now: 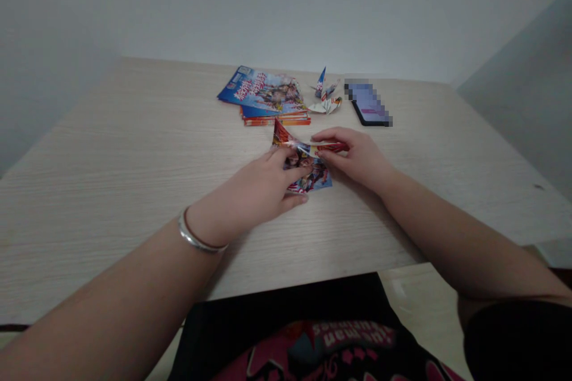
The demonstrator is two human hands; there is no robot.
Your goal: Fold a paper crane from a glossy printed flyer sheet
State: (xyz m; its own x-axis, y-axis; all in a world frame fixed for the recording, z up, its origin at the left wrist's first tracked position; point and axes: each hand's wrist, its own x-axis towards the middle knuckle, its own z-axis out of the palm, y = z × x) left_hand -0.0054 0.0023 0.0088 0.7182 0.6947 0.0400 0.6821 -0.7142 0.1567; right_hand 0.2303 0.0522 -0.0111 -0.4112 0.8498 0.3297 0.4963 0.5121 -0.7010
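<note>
Pinches the folded upper edge of the printed paper (313,174) at frame centre between the closed fingertips of the right hand (360,158). Grips the sheet's left side with the left hand (263,187), fingers bent over it, thumb at its lower edge, low over the table (134,149).

The left hand (259,187) and right hand (357,158) hold a printed paper sheet (315,177) on the surface (134,149). A stack of sheets (268,98) lies at twelve o'clock from it, a paper crane (326,100) at one.
</note>
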